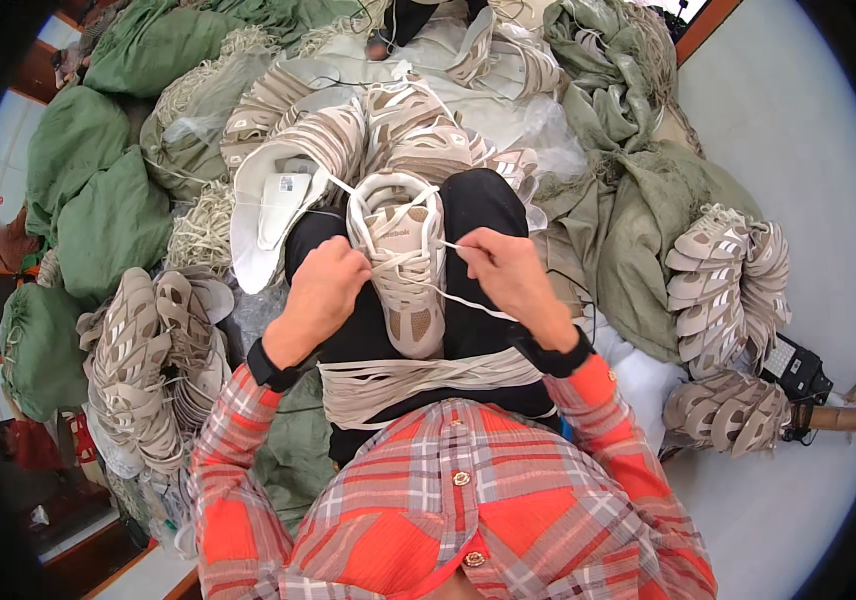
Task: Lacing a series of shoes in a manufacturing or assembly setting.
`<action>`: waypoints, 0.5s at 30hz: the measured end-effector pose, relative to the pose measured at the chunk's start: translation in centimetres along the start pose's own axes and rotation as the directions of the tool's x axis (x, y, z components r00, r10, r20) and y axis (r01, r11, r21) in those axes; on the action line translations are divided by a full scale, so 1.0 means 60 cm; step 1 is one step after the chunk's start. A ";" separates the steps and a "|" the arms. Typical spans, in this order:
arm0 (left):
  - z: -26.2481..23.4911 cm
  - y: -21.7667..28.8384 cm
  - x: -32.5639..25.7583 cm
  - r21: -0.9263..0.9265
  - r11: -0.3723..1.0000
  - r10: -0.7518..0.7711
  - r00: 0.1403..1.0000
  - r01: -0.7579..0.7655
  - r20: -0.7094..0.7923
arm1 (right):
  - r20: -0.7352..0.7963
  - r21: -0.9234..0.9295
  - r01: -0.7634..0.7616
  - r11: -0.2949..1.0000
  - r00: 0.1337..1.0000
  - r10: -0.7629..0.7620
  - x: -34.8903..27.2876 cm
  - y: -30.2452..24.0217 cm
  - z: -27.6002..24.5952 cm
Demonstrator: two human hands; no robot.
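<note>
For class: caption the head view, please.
Bare right hand pinching a thin white lace, bare left hand at the side of a beige-and-tan mesh shoe.

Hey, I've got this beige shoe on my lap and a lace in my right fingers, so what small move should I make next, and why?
I'd probably draw the lace gently outward with your right hand: it runs from the right side of the shoe to your fingertips, while your left hand is at the opposite edge, seemingly placed to steady it.

Pale tiles (10,128), brown trim (706,30), plain whitish surface (788,120)
</note>
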State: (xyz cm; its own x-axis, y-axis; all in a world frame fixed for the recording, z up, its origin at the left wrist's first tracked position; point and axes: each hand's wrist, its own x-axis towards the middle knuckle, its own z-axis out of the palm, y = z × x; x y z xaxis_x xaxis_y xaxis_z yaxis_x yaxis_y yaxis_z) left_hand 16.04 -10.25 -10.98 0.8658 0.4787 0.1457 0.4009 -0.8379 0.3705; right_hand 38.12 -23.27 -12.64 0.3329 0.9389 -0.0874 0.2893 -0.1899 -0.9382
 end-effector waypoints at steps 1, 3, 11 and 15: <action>-0.002 0.000 0.001 0.000 1.000 0.005 1.000 -0.005 0.003 | -0.023 -0.085 0.039 0.996 0.999 -0.041 0.006 0.008 0.014; -0.016 0.024 0.011 -0.324 0.921 -0.265 0.958 0.218 -0.109 | -0.036 -0.175 0.072 0.982 0.996 -0.079 0.010 0.013 0.025; 0.036 0.040 0.072 -0.314 0.949 -0.060 0.994 0.027 -0.096 | -0.134 -0.300 0.063 0.952 0.985 -0.107 0.008 0.010 0.048; 0.036 0.043 0.073 -0.327 0.945 -0.066 0.993 0.031 -0.096 | -0.143 -0.295 0.058 0.954 0.984 -0.104 0.016 0.006 0.052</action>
State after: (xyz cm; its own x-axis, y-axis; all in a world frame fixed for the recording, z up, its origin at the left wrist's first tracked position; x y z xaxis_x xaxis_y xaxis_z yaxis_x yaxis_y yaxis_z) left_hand 21.52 -10.88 -11.33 0.8050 0.5557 0.2079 0.3078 -0.6907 0.6544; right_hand 35.71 -21.55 -14.09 0.4261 0.9027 0.0598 0.5600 -0.2113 -0.8011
